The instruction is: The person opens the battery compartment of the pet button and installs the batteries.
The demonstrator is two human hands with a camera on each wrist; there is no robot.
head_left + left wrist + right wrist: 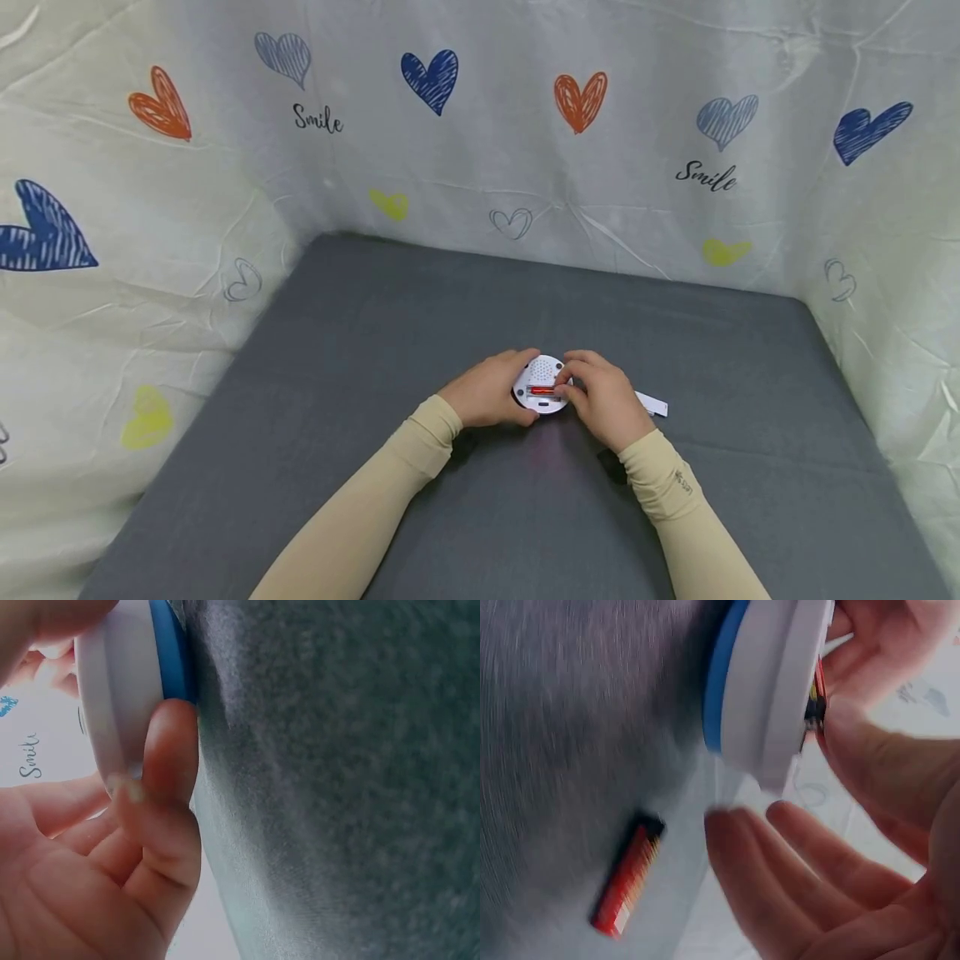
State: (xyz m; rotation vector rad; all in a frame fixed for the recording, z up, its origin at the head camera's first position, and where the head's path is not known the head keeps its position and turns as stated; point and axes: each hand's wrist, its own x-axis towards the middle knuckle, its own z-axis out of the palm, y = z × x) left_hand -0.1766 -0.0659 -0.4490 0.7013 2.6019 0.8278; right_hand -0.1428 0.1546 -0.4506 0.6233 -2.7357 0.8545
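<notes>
A round white device with speaker holes and a blue underside stands on the grey cloth, its battery slot facing up. My left hand grips its left side, thumb at the near edge and fingers round the far edge. One red battery lies in the slot. At the battery's right end my right hand pinches with thumb and forefinger; the thumb touches that end in the right wrist view, and its other fingers extend beside the device. The forefinger's contact is partly hidden.
A second red battery with a dark end lies on the cloth near the right hand. To the right of that hand is a white flat strip, partly covered. Heart-printed curtains surround the grey tabletop.
</notes>
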